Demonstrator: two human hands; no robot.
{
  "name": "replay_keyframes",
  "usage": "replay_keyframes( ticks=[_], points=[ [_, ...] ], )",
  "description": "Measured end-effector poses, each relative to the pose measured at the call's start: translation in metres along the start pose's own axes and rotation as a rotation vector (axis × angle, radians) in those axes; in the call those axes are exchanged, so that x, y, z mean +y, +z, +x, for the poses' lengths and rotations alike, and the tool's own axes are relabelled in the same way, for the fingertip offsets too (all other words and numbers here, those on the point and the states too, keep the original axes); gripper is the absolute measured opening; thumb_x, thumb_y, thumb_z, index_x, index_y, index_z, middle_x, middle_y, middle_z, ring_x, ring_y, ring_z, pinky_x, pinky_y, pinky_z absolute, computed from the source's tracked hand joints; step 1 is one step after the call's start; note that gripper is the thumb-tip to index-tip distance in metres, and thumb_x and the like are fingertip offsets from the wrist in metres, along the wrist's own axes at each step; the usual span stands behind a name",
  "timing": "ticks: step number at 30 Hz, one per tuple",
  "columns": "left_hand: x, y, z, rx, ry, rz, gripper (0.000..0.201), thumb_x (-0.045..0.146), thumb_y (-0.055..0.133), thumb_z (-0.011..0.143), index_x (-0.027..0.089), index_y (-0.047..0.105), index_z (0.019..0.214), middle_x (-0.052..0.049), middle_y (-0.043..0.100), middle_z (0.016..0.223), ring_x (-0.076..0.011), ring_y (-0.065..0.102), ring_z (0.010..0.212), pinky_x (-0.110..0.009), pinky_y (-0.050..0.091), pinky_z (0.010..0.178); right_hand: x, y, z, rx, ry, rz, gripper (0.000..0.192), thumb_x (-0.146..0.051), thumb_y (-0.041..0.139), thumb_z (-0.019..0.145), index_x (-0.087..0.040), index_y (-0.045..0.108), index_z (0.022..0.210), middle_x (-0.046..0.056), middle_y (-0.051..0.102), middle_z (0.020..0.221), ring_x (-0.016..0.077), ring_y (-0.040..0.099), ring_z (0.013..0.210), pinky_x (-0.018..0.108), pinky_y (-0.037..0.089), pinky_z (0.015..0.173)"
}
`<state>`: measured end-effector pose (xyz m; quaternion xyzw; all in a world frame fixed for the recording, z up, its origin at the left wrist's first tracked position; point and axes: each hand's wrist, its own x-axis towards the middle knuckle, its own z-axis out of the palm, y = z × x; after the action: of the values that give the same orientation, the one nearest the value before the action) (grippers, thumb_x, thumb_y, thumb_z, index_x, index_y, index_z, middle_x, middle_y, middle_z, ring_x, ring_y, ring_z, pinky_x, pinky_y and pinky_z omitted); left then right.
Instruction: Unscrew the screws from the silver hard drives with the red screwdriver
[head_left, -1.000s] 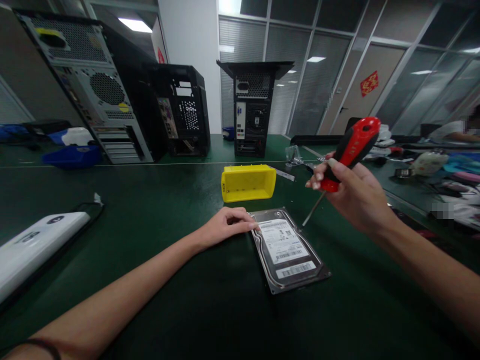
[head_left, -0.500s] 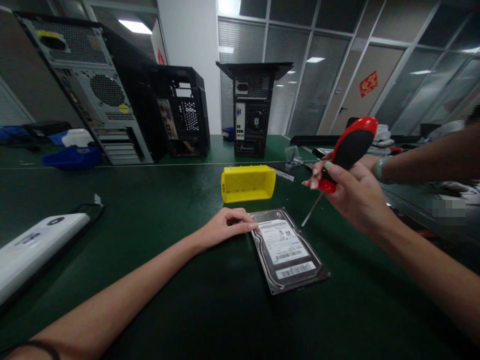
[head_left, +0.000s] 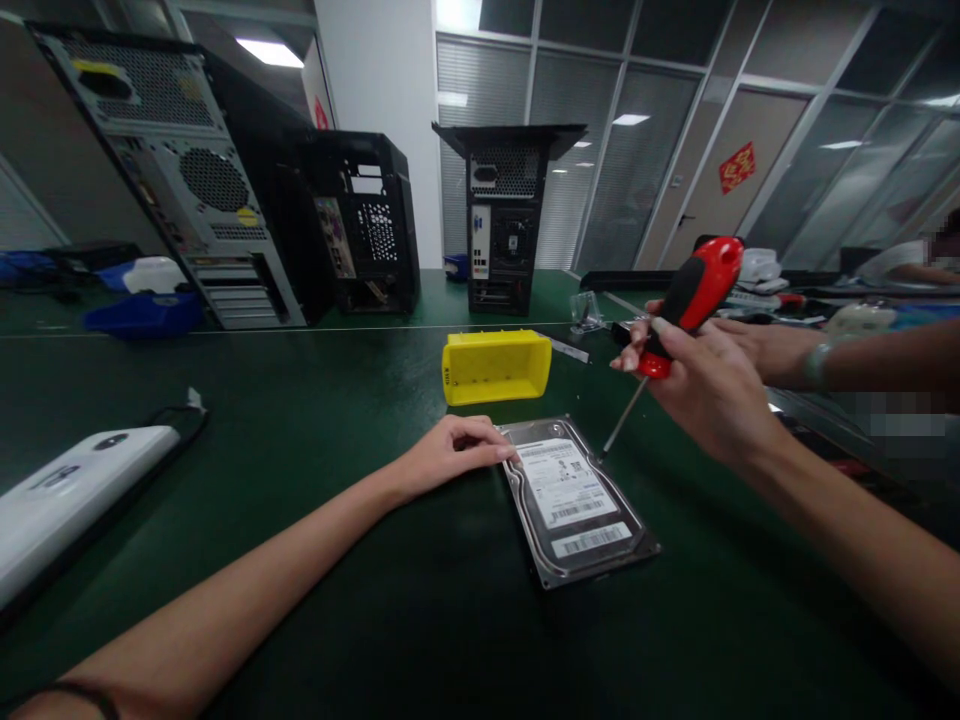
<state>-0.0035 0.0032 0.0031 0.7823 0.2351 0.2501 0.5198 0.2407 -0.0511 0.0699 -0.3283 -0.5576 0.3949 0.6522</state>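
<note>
Green matting covers the desk (head_left: 300,420), and a hard drive (head_left: 574,500) lies flat on it, label side up. Its white label carries printed lines and barcodes, too small to read. The left hand (head_left: 450,452) rests at the drive's near-left corner, its loosely curled fingertips touching the edge and holding nothing. The right hand (head_left: 709,385) is closed around a screwdriver (head_left: 679,310) with a red and black handle; the shaft slants down so the tip sits at the drive's far right edge. Just behind the drive lies a yellow bin (head_left: 495,366) on its side, with small dark marking on its left end that cannot be read. Three computer cases (head_left: 517,215) stand further back. A white device (head_left: 67,495) lies at the left edge. Another person's hand (head_left: 772,348) reaches in from the right, just behind the screwdriver handle. A red paper ornament (head_left: 738,166) hangs on the glass partition.
</note>
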Motion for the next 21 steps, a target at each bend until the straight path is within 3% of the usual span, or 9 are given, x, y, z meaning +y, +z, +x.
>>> replay_keyframes(
  ticks=[3,5,14,19,21],
  points=[
    [0.0002,0.0002,-0.0001,-0.006,-0.007,0.005,0.019,0.029,0.057,0.082,0.015,0.070,0.085,-0.001,0.054,0.080,-0.0137,0.050,0.076,-0.025,0.037,0.067,-0.0014,0.0020,-0.0008,0.009,-0.014,-0.033,0.004,-0.016,0.058,0.077,-0.016,0.054,0.078,-0.002,0.050,0.068,0.0067,0.049,0.056,0.026,0.049,0.071],
    [0.0003,0.0004,-0.0001,-0.005,-0.004,0.003,0.019,0.029,0.057,0.082,0.015,0.071,0.085,-0.001,0.053,0.079,-0.0132,0.049,0.075,-0.025,0.036,0.065,-0.0030,0.0034,-0.0016,-0.001,-0.008,-0.033,0.007,-0.017,0.057,0.078,-0.017,0.052,0.073,-0.004,0.044,0.060,0.0061,0.043,0.051,0.025,0.049,0.066],
    [-0.0015,-0.0006,-0.0002,-0.001,-0.014,0.006,0.019,0.030,0.058,0.082,0.016,0.071,0.085,-0.001,0.053,0.080,-0.0136,0.050,0.076,-0.024,0.037,0.066,0.0013,0.0043,-0.0022,0.027,0.034,0.004,0.014,-0.021,0.059,0.075,-0.020,0.053,0.089,0.000,0.050,0.080,0.0097,0.053,0.068,0.029,0.051,0.070],
    [-0.0014,-0.0010,0.0000,0.002,-0.011,0.006,0.020,0.032,0.058,0.081,0.016,0.071,0.084,-0.001,0.054,0.080,-0.0139,0.050,0.076,-0.025,0.037,0.066,0.0016,0.0042,-0.0025,0.045,-0.003,-0.028,0.012,-0.016,0.063,0.073,-0.018,0.053,0.079,-0.003,0.048,0.067,0.0069,0.046,0.055,0.024,0.049,0.060],
    [-0.0009,-0.0009,0.0000,0.001,-0.008,0.004,0.020,0.032,0.058,0.081,0.017,0.071,0.084,-0.001,0.054,0.080,-0.0139,0.050,0.076,-0.025,0.037,0.067,0.0010,0.0038,-0.0025,0.019,0.005,-0.005,0.012,-0.022,0.061,0.076,-0.020,0.055,0.086,-0.004,0.043,0.064,0.0074,0.043,0.054,0.025,0.049,0.059]
  ],
)
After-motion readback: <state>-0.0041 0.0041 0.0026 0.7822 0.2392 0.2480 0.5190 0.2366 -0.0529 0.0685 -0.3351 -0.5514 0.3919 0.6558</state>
